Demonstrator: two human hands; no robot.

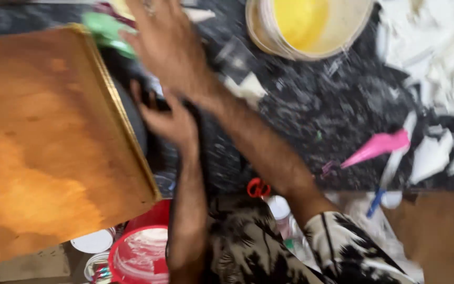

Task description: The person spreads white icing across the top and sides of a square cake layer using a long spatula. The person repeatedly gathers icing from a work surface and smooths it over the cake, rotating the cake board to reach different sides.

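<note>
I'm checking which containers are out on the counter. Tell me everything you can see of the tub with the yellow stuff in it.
The tub is round and cream-coloured, looks like plastic, and sits at the top edge of the view on the dark speckled counter, partly cut off by the frame. It stands open with no lid on, and a bright yellow filling covers its inside. Its rim looks double-edged, though blur hides detail. Neither hand touches it; the right hand is nearest, to its left.

Both bare forearms reach forward beside the tilted gold-edged square wooden board (48,142). The left hand (166,118) curls just off its right edge, fingers bent. The right hand (166,44) crosses above it near the board's top corner, fingers blurred
</note>
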